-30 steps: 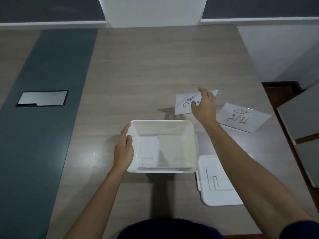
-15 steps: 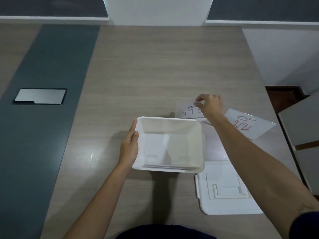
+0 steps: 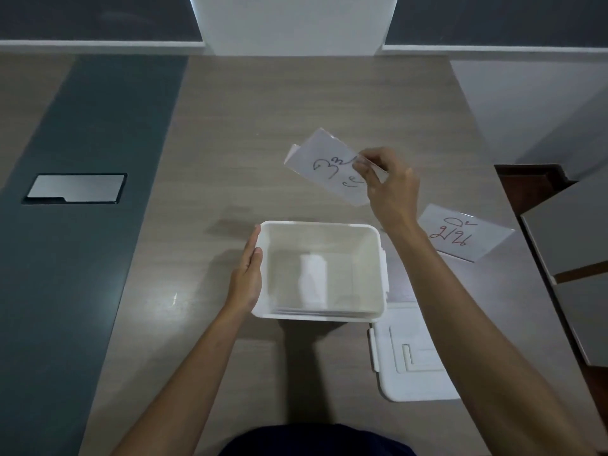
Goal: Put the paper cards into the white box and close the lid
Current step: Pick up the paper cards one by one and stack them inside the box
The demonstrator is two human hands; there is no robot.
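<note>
The white box (image 3: 368, 238) stands lidless in the middle of the table, with several cards lying flat on its floor. My left hand (image 3: 247, 274) rests flat against the box's left wall, fingers together. My right hand (image 3: 391, 185) pinches a white card with black writing (image 3: 324, 164) and holds it tilted in the air, above the table just beyond the box's far right corner. Another card with red writing (image 3: 460, 235) lies on the table to the right of the box. The white lid (image 3: 411, 360) lies flat at the box's near right, partly under my right forearm.
A metal cable hatch (image 3: 75, 188) sits in the dark strip at the table's left. The table's right edge runs close to the red-written card, with grey panels (image 3: 572, 238) beyond it. A white pillar (image 3: 292, 24) stands past the far edge.
My right hand has lifted the black-written card off the table and raised it, tilted, above the far side of the box. The left hand has stayed on the box's left wall.
</note>
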